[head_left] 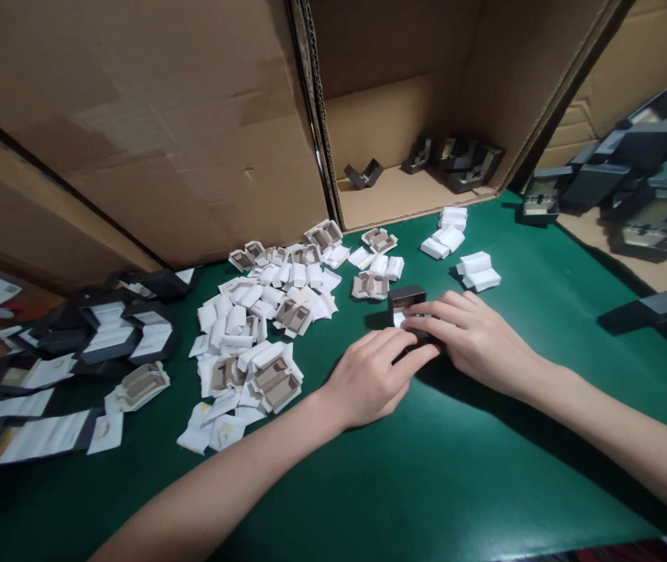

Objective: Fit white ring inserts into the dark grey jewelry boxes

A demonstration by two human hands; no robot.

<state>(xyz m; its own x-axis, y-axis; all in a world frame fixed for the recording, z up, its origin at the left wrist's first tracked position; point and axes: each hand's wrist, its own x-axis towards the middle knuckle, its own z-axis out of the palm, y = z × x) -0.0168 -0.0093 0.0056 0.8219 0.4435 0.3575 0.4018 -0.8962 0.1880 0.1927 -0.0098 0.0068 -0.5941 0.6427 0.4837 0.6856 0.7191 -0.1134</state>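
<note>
A small dark box (407, 299) sits open on the green table (456, 468), a white insert showing inside it. My right hand (477, 336) lies over its near side with the fingers curled onto the box. My left hand (372, 378) meets it from the left, thumb and fingers pinched against the box's lower edge. Both hands cover the front of the box, so its lid and base are mostly hidden.
A heap of white paper inserts (263, 328) spreads to the left. Dark flattened boxes (105, 332) lie at the far left. An open carton (427, 187) with several dark boxes stands behind. More dark boxes (632, 179) pile up at the right.
</note>
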